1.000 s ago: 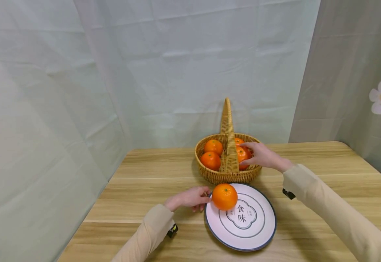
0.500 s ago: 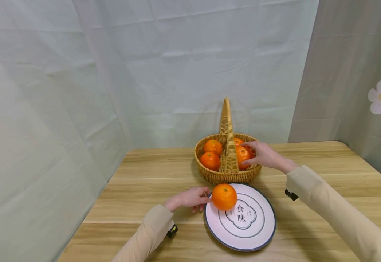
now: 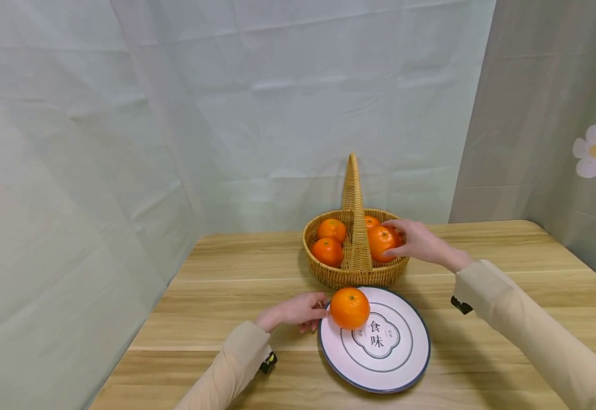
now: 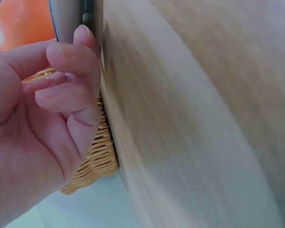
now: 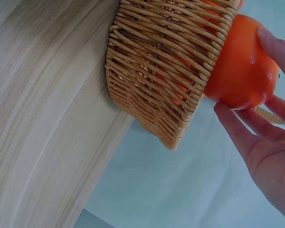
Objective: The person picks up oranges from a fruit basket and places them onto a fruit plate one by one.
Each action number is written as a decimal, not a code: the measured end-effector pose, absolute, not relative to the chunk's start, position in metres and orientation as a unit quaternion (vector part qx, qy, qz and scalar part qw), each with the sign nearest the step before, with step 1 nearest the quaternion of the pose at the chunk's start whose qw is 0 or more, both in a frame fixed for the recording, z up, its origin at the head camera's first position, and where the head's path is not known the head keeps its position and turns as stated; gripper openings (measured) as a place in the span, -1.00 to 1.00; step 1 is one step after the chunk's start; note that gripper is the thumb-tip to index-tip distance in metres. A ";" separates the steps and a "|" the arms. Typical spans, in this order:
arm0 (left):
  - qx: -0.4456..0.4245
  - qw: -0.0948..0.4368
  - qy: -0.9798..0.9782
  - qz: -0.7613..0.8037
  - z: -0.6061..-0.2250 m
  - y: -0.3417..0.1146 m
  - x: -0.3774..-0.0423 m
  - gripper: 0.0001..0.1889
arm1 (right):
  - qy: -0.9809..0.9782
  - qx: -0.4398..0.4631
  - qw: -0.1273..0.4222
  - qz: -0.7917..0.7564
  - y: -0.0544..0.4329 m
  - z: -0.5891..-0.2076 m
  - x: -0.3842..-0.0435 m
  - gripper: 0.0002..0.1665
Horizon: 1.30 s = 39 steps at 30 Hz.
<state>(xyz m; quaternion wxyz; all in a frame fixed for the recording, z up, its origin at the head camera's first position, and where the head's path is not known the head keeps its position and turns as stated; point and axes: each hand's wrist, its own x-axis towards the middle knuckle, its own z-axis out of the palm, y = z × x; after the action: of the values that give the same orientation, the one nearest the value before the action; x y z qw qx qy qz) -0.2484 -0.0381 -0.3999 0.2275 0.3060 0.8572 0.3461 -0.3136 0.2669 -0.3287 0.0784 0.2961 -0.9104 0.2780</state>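
Note:
My right hand (image 3: 421, 244) grips an orange (image 3: 383, 243) in the right half of the wicker basket (image 3: 346, 278). In the right wrist view its thumb and fingers spread around that orange (image 5: 242, 61), which stands partly above the basket's rim. My left hand (image 3: 300, 310) holds the left rim of a white plate (image 3: 395, 373) with a dark blue edge, thumb near the top and fingers curled at the side. Another orange (image 3: 350, 308) rests on the plate's upper left, close to the left fingertips. In the left wrist view the plate (image 4: 69, 19) shows edge-on beside the fingertips.
More oranges lie in the basket, two left of the tall handle (image 3: 354, 199), such as the front one (image 3: 327, 252), and one behind the gripped orange (image 3: 371, 221). The wooden table (image 3: 216, 319) ends before a pale cloth backdrop (image 3: 277, 114).
The right hand and its orange have shifted slightly right and up, away from the basket handle. The left hand, the plate and the orange on it stay in place.

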 end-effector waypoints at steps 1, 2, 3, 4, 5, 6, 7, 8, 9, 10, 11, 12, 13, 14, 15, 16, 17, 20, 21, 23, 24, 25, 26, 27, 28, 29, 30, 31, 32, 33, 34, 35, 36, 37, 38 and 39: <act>0.306 0.227 0.857 0.346 -0.400 -0.038 -0.248 -0.96 | -0.910 0.296 0.080 0.278 0.267 -0.329 -0.313 -0.19; 0.305 0.227 0.857 0.347 -0.400 -0.038 -0.248 -0.96 | -0.909 0.297 0.081 0.280 0.268 -0.329 -0.313 -0.19; 0.305 0.227 0.857 0.348 -0.400 -0.039 -0.248 -0.95 | -0.909 0.298 0.083 0.281 0.269 -0.329 -0.313 -0.19; 0.305 0.228 0.857 0.347 -0.400 -0.039 -0.248 -0.95 | -0.908 0.298 0.083 0.282 0.270 -0.328 -0.313 -0.20; 0.306 0.228 0.857 0.348 -0.400 -0.039 -0.248 -0.95 | -0.908 0.298 0.083 0.284 0.271 -0.328 -0.313 -0.20; 0.306 0.228 0.856 0.348 -0.400 -0.039 -0.248 -0.95 | -0.907 0.298 0.084 0.286 0.271 -0.328 -0.312 -0.21; 0.306 0.229 0.856 0.348 -0.400 -0.039 -0.248 -0.95 | -0.906 0.298 0.083 0.289 0.272 -0.328 -0.312 -0.21; 0.306 0.229 0.856 0.348 -0.400 -0.039 -0.248 -0.95 | -0.905 0.298 0.083 0.291 0.273 -0.327 -0.312 -0.22; 0.306 0.228 0.856 0.349 -0.400 -0.039 -0.248 -0.95 | -0.905 0.297 0.083 0.293 0.274 -0.327 -0.311 -0.22; 0.306 0.228 0.856 0.348 -0.400 -0.039 -0.248 -0.95 | -0.904 0.295 0.083 0.296 0.275 -0.326 -0.310 -0.22; 0.305 0.227 0.857 0.348 -0.400 -0.039 -0.248 -0.95 | -0.904 0.295 0.083 0.298 0.275 -0.325 -0.309 -0.21; 0.305 0.226 0.857 0.348 -0.400 -0.039 -0.248 -0.94 | -0.904 0.295 0.082 0.300 0.276 -0.325 -0.308 -0.21; 0.305 0.225 0.858 0.347 -0.401 -0.039 -0.248 -0.95 | -0.903 0.295 0.081 0.301 0.277 -0.324 -0.307 -0.20; 0.306 0.224 0.858 0.347 -0.401 -0.039 -0.248 -0.95 | -0.903 0.293 0.081 0.303 0.278 -0.323 -0.306 -0.19; 0.306 0.224 0.858 0.347 -0.401 -0.039 -0.248 -0.94 | -0.903 0.292 0.081 0.303 0.278 -0.322 -0.305 -0.18; 0.306 0.224 0.858 0.346 -0.401 -0.039 -0.248 -0.95 | -0.903 0.291 0.081 0.304 0.279 -0.322 -0.304 -0.17; 0.306 0.225 0.857 0.347 -0.401 -0.039 -0.248 -0.95 | -0.903 0.291 0.081 0.305 0.280 -0.321 -0.303 -0.17; 0.305 0.226 0.857 0.349 -0.401 -0.039 -0.249 -0.96 | -0.900 0.292 0.082 0.314 0.283 -0.320 -0.300 -0.16; 0.304 0.227 0.857 0.350 -0.401 -0.039 -0.249 -0.96 | -0.899 0.293 0.083 0.316 0.284 -0.320 -0.300 -0.17; 0.302 0.228 0.857 0.351 -0.401 -0.039 -0.249 -0.95 | -0.896 0.295 0.083 0.321 0.285 -0.319 -0.298 -0.16; 0.301 0.228 0.857 0.351 -0.401 -0.039 -0.249 -0.95 | -0.895 0.295 0.084 0.323 0.286 -0.319 -0.297 -0.16; 0.300 0.228 0.857 0.351 -0.401 -0.039 -0.249 -0.95 | -0.895 0.296 0.084 0.324 0.287 -0.319 -0.297 -0.15; 0.299 0.228 0.858 0.350 -0.401 -0.039 -0.249 -0.95 | -0.895 0.295 0.085 0.323 0.287 -0.318 -0.296 -0.14; 0.300 0.228 0.857 0.352 -0.401 -0.039 -0.249 -0.95 | -0.895 0.295 0.086 0.323 0.288 -0.318 -0.295 -0.14; 0.299 0.228 0.857 0.352 -0.401 -0.039 -0.249 -0.95 | -0.895 0.295 0.087 0.322 0.288 -0.317 -0.295 -0.14; 0.299 0.228 0.857 0.352 -0.400 -0.039 -0.249 -0.95 | -0.896 0.295 0.088 0.321 0.289 -0.317 -0.294 -0.14; 0.299 0.228 0.857 0.352 -0.400 -0.039 -0.249 -0.95 | -0.896 0.294 0.089 0.321 0.289 -0.316 -0.294 -0.15; 0.300 0.227 0.857 0.352 -0.400 -0.039 -0.250 -0.95 | -0.895 0.295 0.090 0.322 0.289 -0.316 -0.293 -0.15; 0.300 0.227 0.857 0.352 -0.399 -0.039 -0.250 -0.94 | -0.895 0.295 0.092 0.322 0.289 -0.315 -0.292 -0.15; 0.301 0.227 0.857 0.351 -0.399 -0.039 -0.250 -0.94 | -0.895 0.296 0.093 0.322 0.289 -0.315 -0.292 -0.15; 0.301 0.227 0.858 0.350 -0.399 -0.039 -0.250 -0.95 | -0.894 0.296 0.094 0.321 0.289 -0.315 -0.291 -0.15; 0.302 0.226 0.858 0.350 -0.399 -0.039 -0.249 -0.95 | -0.894 0.297 0.095 0.322 0.289 -0.314 -0.290 -0.15; 0.302 0.226 0.858 0.349 -0.399 -0.039 -0.249 -0.95 | -0.894 0.298 0.096 0.322 0.290 -0.313 -0.288 -0.14; 0.303 0.226 0.858 0.349 -0.400 -0.039 -0.249 -0.95 | -0.893 0.299 0.097 0.321 0.290 -0.313 -0.287 -0.14; 0.303 0.226 0.857 0.349 -0.400 -0.039 -0.249 -0.95 | -0.893 0.301 0.098 0.321 0.290 -0.312 -0.286 -0.15; 0.303 0.225 0.857 0.349 -0.400 -0.039 -0.249 -0.95 | -0.892 0.302 0.100 0.321 0.290 -0.312 -0.285 -0.15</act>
<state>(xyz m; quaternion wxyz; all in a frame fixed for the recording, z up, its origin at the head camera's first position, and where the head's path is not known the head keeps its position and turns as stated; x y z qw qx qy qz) -0.2490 -0.0389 -0.3999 0.2254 0.3034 0.8575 0.3490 -0.2849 0.2901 -0.3119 0.0997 0.3024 -0.8920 0.3210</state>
